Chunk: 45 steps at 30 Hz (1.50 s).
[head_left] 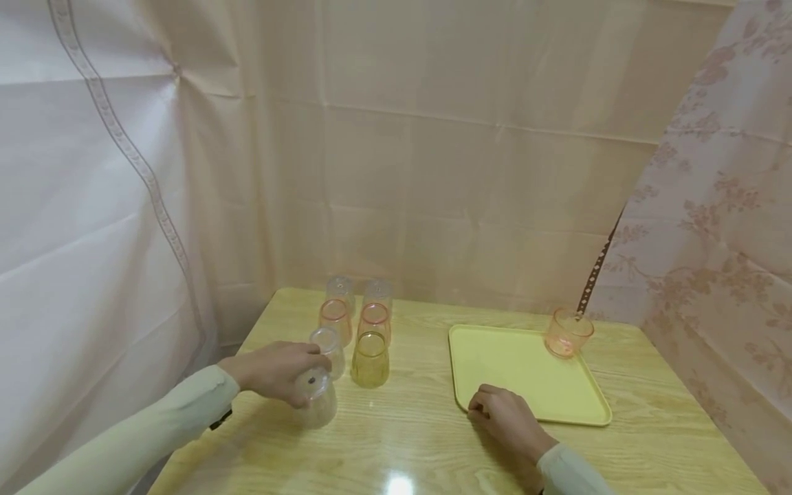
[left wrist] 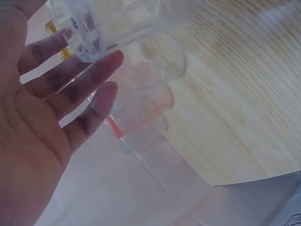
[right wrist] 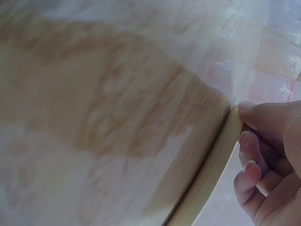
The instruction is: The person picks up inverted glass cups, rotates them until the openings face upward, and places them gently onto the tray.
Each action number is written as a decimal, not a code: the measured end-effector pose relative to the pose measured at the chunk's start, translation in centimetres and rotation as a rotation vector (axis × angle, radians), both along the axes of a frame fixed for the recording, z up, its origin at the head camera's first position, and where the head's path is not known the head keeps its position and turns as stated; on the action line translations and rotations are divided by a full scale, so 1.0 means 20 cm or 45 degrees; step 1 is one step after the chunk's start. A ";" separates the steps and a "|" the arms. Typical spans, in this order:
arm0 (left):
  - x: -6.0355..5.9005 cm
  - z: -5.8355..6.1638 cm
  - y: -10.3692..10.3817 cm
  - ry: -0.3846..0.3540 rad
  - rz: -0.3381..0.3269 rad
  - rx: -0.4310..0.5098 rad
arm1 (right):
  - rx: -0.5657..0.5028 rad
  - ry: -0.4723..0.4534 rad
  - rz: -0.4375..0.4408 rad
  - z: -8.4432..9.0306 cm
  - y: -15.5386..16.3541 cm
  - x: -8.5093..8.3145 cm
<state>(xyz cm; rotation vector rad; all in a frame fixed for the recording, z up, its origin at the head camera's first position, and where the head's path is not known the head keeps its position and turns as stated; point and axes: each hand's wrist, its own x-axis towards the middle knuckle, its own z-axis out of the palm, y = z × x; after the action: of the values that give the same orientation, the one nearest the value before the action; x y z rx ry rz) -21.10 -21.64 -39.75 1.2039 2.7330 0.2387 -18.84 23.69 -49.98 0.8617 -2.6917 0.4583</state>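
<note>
My left hand (head_left: 295, 377) reaches in from the left and grips a clear plastic cup (head_left: 318, 401) from above, near the table's front left. In the left wrist view its fingers (left wrist: 84, 89) lie along that clear cup (left wrist: 122, 23). My right hand (head_left: 489, 404) sits at the near left corner of a yellow tray (head_left: 520, 371). Its thumb and curled fingers (right wrist: 251, 141) hold the tray's rim (right wrist: 211, 179). A pink cup (head_left: 568, 333) stands in the tray's far right corner.
Behind the held cup stand several more: a clear cup (head_left: 328, 347), a yellow cup (head_left: 370, 359), two pink cups (head_left: 336, 320) and two clear ones (head_left: 341, 289) at the back. The wooden table (head_left: 408, 440) is closed in by cloth curtains on three sides.
</note>
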 end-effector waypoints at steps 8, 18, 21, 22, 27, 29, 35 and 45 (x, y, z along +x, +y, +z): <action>-0.01 -0.01 0.00 0.068 -0.049 0.021 | -0.017 -0.022 0.026 0.01 0.01 0.01; -0.01 -0.03 0.00 0.122 -0.075 0.065 | -0.022 -0.018 0.026 -0.01 0.01 0.00; -0.01 -0.04 0.02 0.143 -0.074 0.078 | -0.019 -0.007 0.021 -0.02 0.02 0.00; -0.01 -0.05 0.02 0.148 -0.075 0.085 | -0.021 -0.003 0.022 -0.02 0.02 0.00; 0.00 -0.06 0.04 0.146 -0.061 0.109 | -0.026 -0.002 0.029 -0.04 0.02 0.00; 0.00 -0.06 0.05 0.142 -0.051 0.120 | -0.020 0.000 0.030 -0.04 0.02 0.00; -0.01 -0.06 0.09 0.107 -0.047 0.174 | -0.020 0.007 0.028 -0.03 0.02 -0.01; -0.04 -0.10 0.15 0.026 -0.089 0.281 | -0.003 -0.022 0.025 -0.02 0.02 -0.01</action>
<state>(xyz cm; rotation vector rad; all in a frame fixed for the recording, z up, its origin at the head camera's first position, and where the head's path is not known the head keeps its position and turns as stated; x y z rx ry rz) -21.86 -18.57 -41.73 1.3596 2.7319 0.5347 -18.94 23.99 -50.34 0.8877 -2.7004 0.4756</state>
